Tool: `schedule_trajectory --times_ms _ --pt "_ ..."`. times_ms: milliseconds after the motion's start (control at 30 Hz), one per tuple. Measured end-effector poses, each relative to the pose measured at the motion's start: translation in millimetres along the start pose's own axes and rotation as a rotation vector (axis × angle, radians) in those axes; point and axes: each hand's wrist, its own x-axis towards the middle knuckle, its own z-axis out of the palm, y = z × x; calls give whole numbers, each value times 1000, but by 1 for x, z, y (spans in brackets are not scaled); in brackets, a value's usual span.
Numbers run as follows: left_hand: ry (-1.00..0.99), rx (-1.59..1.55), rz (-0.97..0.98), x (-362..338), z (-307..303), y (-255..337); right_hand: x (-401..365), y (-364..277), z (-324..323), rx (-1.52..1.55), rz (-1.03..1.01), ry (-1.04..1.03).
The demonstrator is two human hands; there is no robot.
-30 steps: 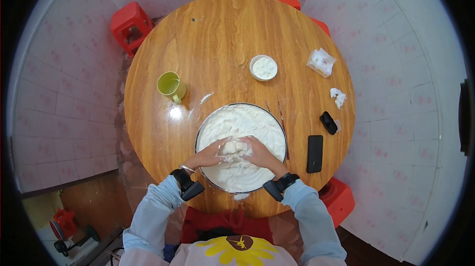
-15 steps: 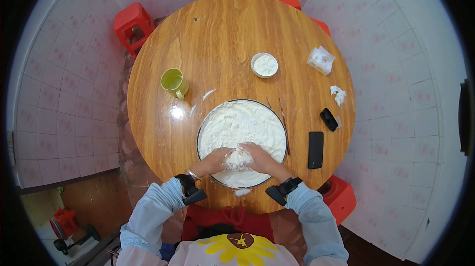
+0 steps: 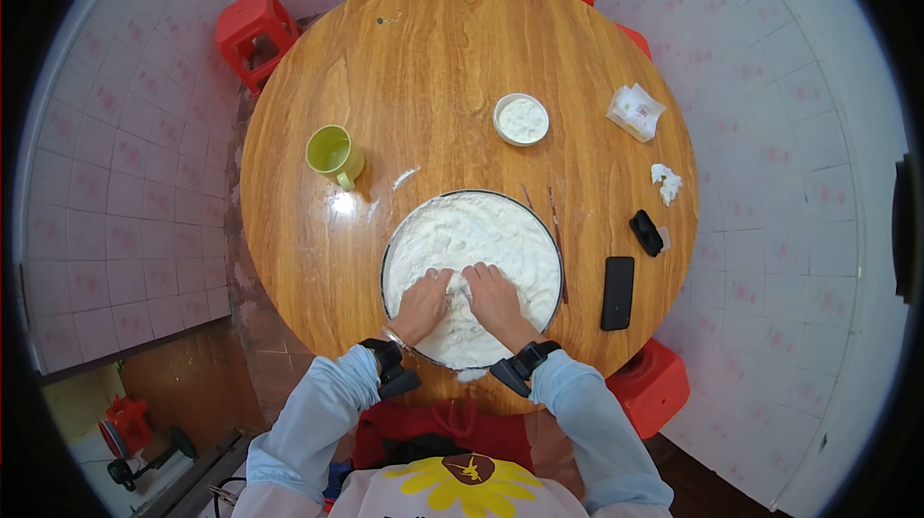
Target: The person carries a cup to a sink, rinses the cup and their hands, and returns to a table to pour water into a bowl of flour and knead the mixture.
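Observation:
A wide round tray with a dark rim (image 3: 387,258) stands near the front edge of the wooden table, filled with white flour (image 3: 481,224). In its front half my left hand (image 3: 423,306) is palm down, fingers curled into the flour. Close beside it my right hand (image 3: 495,300) is bent the same way, its fingertips sunk in the flour. The fingertips of both hands are partly hidden. A narrow gap with some flour separates the two hands.
On the round table (image 3: 423,56) stand a green mug (image 3: 333,154) and a white bowl of flour (image 3: 521,119). Chopsticks (image 3: 558,229) lie right of the tray. Farther right are a phone (image 3: 618,293), a black case (image 3: 646,232), crumpled tissue (image 3: 665,183) and a plastic packet (image 3: 636,112). Red stools (image 3: 653,385) surround the table.
Both hands have turned from cupping a heap of flour between them to palm down with fingers curled into it. The heap has dropped back into the tray. The view has shifted slightly.

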Motion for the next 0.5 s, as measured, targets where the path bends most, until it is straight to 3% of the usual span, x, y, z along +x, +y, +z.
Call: schedule_trajectory --times_ms 167,267,333,400,433,500 --pt "20 -53 -64 5 6 -6 17 21 -2 290 130 -198" --pt "109 -182 -59 2 18 -18 22 47 -3 543 -33 -42" --pt "127 -255 -77 -3 35 -31 14 71 -17 531 39 -28" --pt "91 -523 -285 -4 53 -45 2 89 -23 520 111 -13" --pt "90 -523 -279 -5 47 -33 -6 97 -19 564 173 -29" --pt "37 -980 -503 -8 29 2 -11 104 -9 583 220 -1"
